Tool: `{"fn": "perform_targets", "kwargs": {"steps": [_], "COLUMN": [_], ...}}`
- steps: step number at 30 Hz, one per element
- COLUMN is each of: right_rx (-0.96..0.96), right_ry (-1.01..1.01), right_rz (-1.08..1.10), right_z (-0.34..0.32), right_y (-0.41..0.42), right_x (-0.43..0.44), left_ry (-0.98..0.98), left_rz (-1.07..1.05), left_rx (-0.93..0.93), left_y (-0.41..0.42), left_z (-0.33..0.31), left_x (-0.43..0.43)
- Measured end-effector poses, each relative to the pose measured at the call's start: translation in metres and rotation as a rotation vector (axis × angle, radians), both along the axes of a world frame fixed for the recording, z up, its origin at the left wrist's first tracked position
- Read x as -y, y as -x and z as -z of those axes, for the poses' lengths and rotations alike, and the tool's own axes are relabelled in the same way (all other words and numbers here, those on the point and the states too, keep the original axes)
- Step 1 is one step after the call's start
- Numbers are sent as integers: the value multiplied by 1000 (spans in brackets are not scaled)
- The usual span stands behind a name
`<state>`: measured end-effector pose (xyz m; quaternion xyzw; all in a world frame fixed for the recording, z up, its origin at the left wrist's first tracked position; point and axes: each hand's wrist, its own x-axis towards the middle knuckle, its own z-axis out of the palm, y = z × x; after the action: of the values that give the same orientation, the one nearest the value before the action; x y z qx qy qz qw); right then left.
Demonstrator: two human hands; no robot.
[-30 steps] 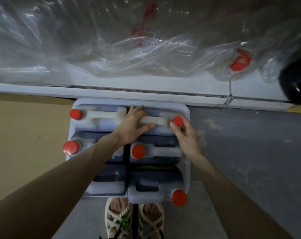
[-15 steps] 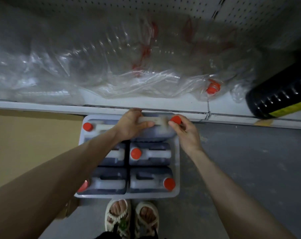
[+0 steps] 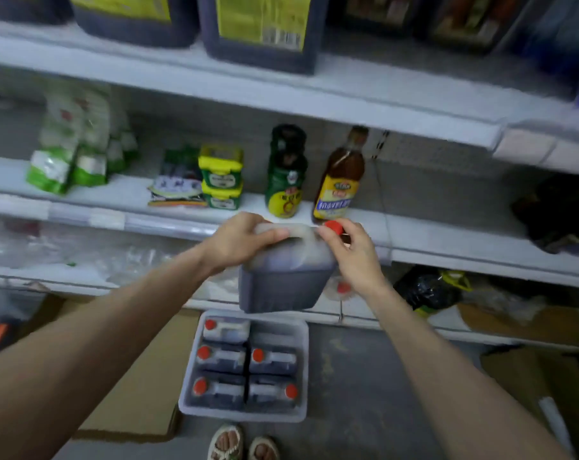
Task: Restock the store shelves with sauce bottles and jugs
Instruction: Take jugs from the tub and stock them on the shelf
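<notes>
Right now I have the sauce jug (image 3: 283,280) in the air before the middle shelf (image 3: 414,234), both hands on it.
On my feed the left hand (image 3: 238,240) is curled round the white top handle, and the right hand (image 3: 354,257) pinches the red cap (image 3: 334,227). The jug hangs upright above the floor tray (image 3: 304,360) with five more jugs (image 3: 221,356); a green bottle (image 3: 286,180) and an amber bottle (image 3: 339,180) stand behind it.
</notes>
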<state>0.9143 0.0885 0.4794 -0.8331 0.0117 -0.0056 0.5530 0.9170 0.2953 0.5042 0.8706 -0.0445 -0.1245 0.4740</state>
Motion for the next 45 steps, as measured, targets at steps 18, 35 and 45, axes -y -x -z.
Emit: {"fn": "perform_targets", "kwargs": {"steps": [18,35,45], "right_rx": [528,822,894], "right_ry": [-336,-450,-408], "right_rz": [-289,-201,-50], "right_z": [-445,-549,-599], "right_y": [24,43,7], "right_x": [-114,-315,-413], "left_ry": [59,82,149], "left_rz": [-188,-208,-105], "left_rx": [587,775,825], "left_y": [77,90,35], "left_z": [-463,-559,-604], "left_x": [-100,-293,-395]}}
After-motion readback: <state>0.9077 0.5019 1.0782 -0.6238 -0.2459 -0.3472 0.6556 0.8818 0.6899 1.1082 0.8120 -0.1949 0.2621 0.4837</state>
